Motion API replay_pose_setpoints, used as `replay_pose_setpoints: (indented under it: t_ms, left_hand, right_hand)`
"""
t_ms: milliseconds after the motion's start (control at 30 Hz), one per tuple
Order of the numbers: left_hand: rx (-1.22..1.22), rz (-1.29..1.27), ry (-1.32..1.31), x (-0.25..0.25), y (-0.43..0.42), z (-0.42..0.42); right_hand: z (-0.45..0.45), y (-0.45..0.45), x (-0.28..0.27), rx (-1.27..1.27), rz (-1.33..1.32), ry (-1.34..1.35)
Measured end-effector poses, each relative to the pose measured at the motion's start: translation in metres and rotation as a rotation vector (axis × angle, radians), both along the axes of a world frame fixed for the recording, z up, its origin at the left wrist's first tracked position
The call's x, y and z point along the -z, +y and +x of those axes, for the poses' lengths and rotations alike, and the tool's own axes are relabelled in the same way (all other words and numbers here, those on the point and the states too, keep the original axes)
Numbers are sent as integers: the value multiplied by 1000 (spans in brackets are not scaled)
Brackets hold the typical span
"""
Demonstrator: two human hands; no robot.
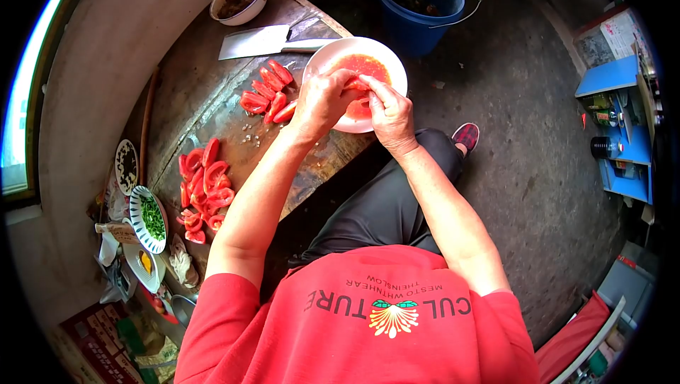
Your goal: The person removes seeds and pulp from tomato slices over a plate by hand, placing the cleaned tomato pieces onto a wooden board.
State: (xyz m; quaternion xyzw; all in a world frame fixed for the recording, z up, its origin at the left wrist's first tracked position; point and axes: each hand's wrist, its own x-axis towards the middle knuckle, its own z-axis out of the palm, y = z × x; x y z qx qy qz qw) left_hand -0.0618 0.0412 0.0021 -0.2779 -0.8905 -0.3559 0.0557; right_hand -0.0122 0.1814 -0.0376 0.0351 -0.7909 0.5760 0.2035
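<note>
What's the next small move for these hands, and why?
Probably press the soft red tomato piece so its pulp drops: the bare left hand and bare right hand meet on it directly above the round white bowl, where wet red pulp lies.

Harsh left window (27, 94) glare — fisheye bend, black corners.

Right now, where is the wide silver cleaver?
Upper left of centre in the head view, the cleaver lies between red tomato wedges and the brown-filled white bowl.
</note>
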Motion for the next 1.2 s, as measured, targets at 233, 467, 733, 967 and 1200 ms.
replay_pose_setpoints:
  t_ms: [233,467,733,967,1200]
  left_hand:
    - [-8,-97,110,-1,-2,-1]
    - [108,-92,142,-2,4,2]
    - [145,67,-186,-15,-10,2]
    - [172,39,-195,-16,-10,6]
    - [94,-12,-15,3,-4,10]
  right_hand:
    - [0,1,-4,-40,-94,-8]
    - [-5,0,1,35,-247,-75]
    - [-1,-1,-1,-27,-101,-12]
    - [-1,-3,-3,0,-42,27]
    - [0,-3,-2,-1,12,15]
